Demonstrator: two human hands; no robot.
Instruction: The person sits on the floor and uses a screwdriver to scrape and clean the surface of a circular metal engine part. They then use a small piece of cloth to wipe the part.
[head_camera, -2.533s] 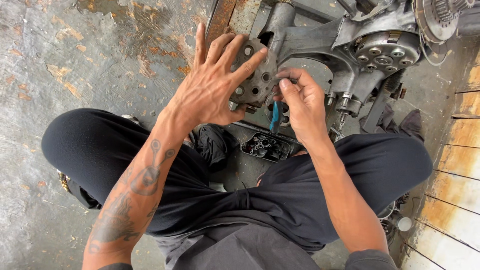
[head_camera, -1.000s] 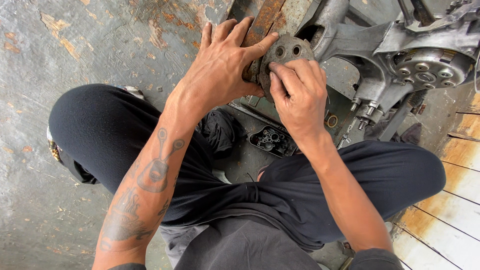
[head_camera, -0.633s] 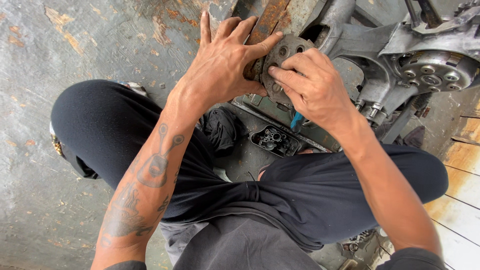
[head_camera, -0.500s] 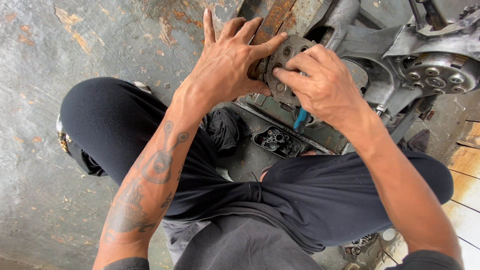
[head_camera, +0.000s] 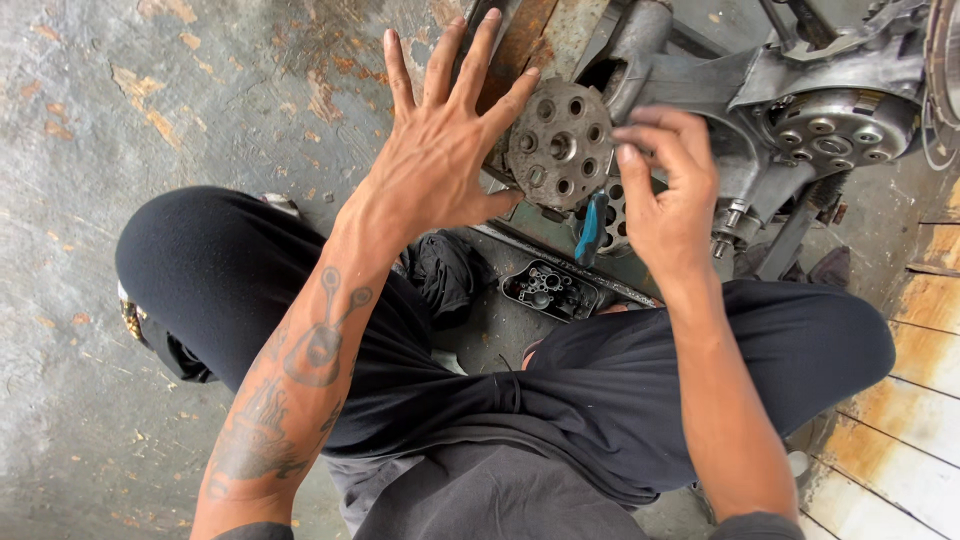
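My left hand (head_camera: 440, 160) is spread flat with its fingers apart, and its thumb rests against the left rim of a round grey metal disc (head_camera: 560, 145) drilled with several holes. The disc sits on the dirty engine casing (head_camera: 800, 90) in front of me. My right hand (head_camera: 665, 190) hovers at the disc's right edge with fingers curled and fingertips close together; nothing shows between them. A blue tool handle (head_camera: 592, 228) pokes out just below that hand, and I cannot tell whether the hand holds it.
I squat in dark trousers over a stained concrete floor (head_camera: 150, 120). A small black tray of parts (head_camera: 550, 290) and a dark rag (head_camera: 445, 270) lie between my knees. Rusty painted planks (head_camera: 900, 430) run along the right.
The right hand has come off the disc's face and pulled back to its right edge, uncovering the disc. The left hand keeps its place.
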